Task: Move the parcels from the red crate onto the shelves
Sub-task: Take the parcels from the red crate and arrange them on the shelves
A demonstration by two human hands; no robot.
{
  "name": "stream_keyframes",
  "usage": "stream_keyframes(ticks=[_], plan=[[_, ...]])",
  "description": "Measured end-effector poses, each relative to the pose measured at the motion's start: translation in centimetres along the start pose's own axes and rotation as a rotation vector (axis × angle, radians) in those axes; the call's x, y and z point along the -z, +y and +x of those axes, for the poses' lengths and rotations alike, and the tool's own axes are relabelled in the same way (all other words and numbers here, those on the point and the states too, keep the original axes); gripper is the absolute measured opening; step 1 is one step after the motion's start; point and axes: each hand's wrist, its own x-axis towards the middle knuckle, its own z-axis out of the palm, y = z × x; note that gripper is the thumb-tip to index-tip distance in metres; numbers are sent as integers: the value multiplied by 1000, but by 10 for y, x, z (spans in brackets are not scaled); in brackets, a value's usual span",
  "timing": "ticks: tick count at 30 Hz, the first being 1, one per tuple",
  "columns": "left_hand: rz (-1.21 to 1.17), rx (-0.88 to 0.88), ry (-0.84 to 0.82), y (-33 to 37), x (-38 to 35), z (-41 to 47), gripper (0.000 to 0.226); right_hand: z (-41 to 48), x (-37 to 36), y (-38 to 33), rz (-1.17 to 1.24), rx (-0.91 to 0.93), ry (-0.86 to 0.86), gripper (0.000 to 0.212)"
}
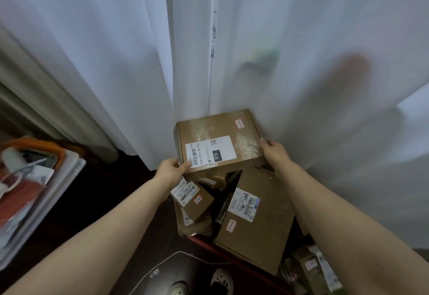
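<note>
A flat brown cardboard parcel (218,141) with a white barcode label and a small pink tag is held above the pile. My left hand (170,169) grips its near left corner, thumb on the label. My right hand (275,153) grips its right edge. Below it lie more parcels: a small box (195,200) with a pink tag, and a large flat box (255,220) with a label. The red crate (209,246) shows only as a dark red rim under the pile. No shelves show; white curtains cover whatever is behind.
White translucent curtains (116,62) hang straight ahead, with a narrow gap at the middle. A white tray (58,192) with orange and red items stands at the left. More wrapped parcels (313,269) lie at the lower right. My shoes and a grey mat are at the bottom.
</note>
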Motion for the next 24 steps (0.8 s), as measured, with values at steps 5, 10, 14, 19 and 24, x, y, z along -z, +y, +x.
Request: stream_keyframes(ticks=[5,10,14,19,24], plan=[[-29,20,25,-6,-3,7,36,0,4,9,103,18,-38,32],[-100,-8,33,-1,6,-3,39,-27,24,14,435,-132,-170,60],[-143,-44,38,7,23,-8,37,-60,40,12,537,-158,-257,50],[-136,-134,-27,28,38,-18,37,-116,50,15,543,-118,-251,30],[-172,-240,-47,54,41,-43,66,-175,45,25,794,-78,-121,24]])
